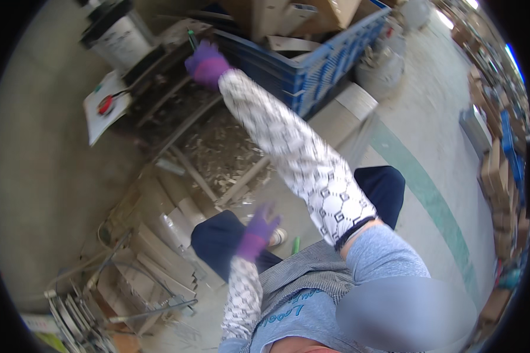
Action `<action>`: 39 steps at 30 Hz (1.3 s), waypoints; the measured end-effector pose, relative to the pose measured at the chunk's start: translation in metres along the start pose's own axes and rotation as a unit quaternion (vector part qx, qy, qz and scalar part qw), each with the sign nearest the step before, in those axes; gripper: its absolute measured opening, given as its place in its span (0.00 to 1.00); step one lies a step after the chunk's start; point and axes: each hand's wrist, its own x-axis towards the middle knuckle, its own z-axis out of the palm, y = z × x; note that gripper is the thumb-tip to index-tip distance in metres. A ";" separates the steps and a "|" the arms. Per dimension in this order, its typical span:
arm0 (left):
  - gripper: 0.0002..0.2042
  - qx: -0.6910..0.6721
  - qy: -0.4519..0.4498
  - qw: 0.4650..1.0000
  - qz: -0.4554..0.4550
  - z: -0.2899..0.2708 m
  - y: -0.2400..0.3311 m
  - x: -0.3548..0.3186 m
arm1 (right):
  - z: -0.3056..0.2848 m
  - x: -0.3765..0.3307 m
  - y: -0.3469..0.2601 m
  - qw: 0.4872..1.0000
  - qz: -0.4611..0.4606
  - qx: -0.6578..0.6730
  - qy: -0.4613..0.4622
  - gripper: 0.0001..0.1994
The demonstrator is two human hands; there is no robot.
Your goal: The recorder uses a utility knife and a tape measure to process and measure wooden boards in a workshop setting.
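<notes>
From the head camera, the right hand, in a purple glove, reached far out toward eleven o'clock, its patterned sleeve stretched nearly straight. It seemed to be curled around a thin green tool whose tip stood up just above the knuckles, though blur made the grip itself impossible to confirm. The hand hung over the dark machine frame, just beside the blue crate of cardboard at one o'clock.

The left hand, also purple-gloved, hovered low near the centre over the person's knee, fingers spread apart and holding nothing.

Pale scrap shavings lay heaped under the frame, and flat cardboard pieces were stacked at seven o'clock. A red knob sat on a white panel at ten o'clock.

With the arm so extended and the body leaning, the tool could probably slip from a loose glove grip and fall into the shavings, or the sleeve might catch on the frame's edges.
</notes>
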 end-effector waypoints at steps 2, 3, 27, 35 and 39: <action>0.29 0.071 0.040 0.997 0.013 -0.029 -0.035 0.046 | -0.010 -0.095 0.035 0.923 0.124 0.342 -0.125 0.19; 0.30 0.057 0.048 0.996 0.039 -0.017 -0.034 0.084 | -0.017 -0.130 0.096 0.880 0.162 0.428 -0.126 0.15; 0.27 -0.399 -0.048 0.886 -0.232 0.236 -0.169 0.366 | -0.047 -0.360 0.531 0.631 0.624 0.429 0.166 0.30; 0.42 -0.261 0.254 0.923 -0.125 0.202 -0.005 0.271 | -0.132 -0.332 0.562 0.493 0.512 0.633 0.308 0.32; 0.47 -0.239 0.271 0.932 -0.006 0.143 0.070 0.193 | -0.119 -0.331 0.540 0.502 0.493 0.651 0.287 0.21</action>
